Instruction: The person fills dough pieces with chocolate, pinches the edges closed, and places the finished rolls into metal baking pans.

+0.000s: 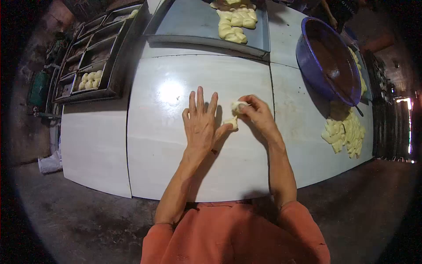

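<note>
My left hand point(201, 122) lies flat on the white table point(167, 145), fingers spread, its thumb side pressing the near end of a pale dough piece point(231, 122). My right hand point(257, 113) pinches the far end of the same dough piece point(238, 105) between thumb and fingers, lifting it slightly off the table. Both forearms reach in from orange sleeves at the bottom.
A blue basin point(323, 53) of dark filling leans at the right, with a pile of shaped dough point(345, 132) below it. A metal tray point(193, 22) at the back holds more dough pieces point(235, 20). Baking tins point(92, 57) with dough rolls stand at the left.
</note>
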Action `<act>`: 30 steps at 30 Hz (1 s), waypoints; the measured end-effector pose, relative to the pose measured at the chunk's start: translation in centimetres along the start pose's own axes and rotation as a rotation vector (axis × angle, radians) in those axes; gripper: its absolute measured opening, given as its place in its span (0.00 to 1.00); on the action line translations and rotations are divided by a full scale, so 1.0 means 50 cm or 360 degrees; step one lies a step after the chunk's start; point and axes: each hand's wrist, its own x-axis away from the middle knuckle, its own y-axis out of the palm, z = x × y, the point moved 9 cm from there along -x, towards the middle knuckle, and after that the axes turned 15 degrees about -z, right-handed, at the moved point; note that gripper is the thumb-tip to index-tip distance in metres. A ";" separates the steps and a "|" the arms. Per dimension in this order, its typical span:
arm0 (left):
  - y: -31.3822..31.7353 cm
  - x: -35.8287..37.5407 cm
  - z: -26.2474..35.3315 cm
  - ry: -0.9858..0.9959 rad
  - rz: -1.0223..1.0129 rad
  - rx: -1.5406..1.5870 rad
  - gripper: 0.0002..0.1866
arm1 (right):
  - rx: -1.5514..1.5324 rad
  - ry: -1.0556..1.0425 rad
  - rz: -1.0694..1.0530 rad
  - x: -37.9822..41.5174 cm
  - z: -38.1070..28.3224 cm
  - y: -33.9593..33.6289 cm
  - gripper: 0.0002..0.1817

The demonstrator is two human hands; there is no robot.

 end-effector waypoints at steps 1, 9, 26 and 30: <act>0.003 -0.005 0.000 0.0005 0.0085 -0.0004 0.56 | -0.0173 -0.0086 0.0095 0.005 -0.011 -0.013 0.17; -0.001 -0.038 -0.022 -0.0008 0.0111 -0.0074 0.39 | 0.0972 -0.0150 -0.0125 -0.044 -0.022 0.019 0.20; -0.063 0.004 -0.061 0.0110 -0.0584 0.0507 0.22 | 0.0928 -0.0285 -0.0533 -0.007 -0.080 0.124 0.25; -0.117 0.028 -0.104 0.0191 -0.0389 0.0291 0.26 | 0.0582 -0.0448 -0.0444 -0.011 -0.059 0.172 0.23</act>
